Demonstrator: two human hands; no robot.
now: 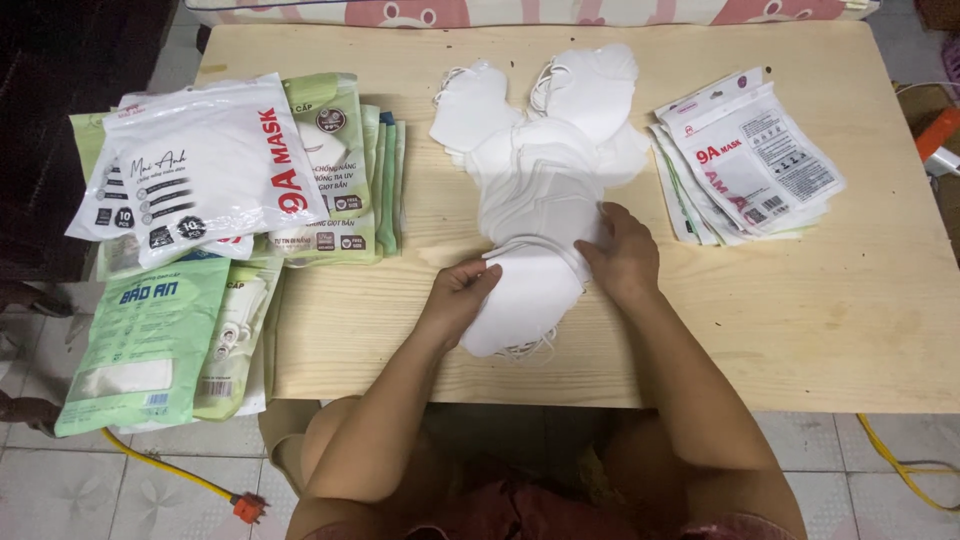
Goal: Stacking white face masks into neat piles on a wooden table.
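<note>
Basically, the near stack of white masks (pixel 525 295) lies at the worktop (pixel 800 330) front edge, its ear loops hanging over the lip, joined to a bigger white mask pile (pixel 545 150) behind. Left hand (pixel 462 292) pinches the stack's left side, right hand (pixel 622 250) is curled gripping its top right corner. Best to square edges with both hands before lifting, pull away from the lip. Bare wood right of the stack; flat pouches (pixel 745 160) far right, packaged bags (pixel 215 170) left
</note>
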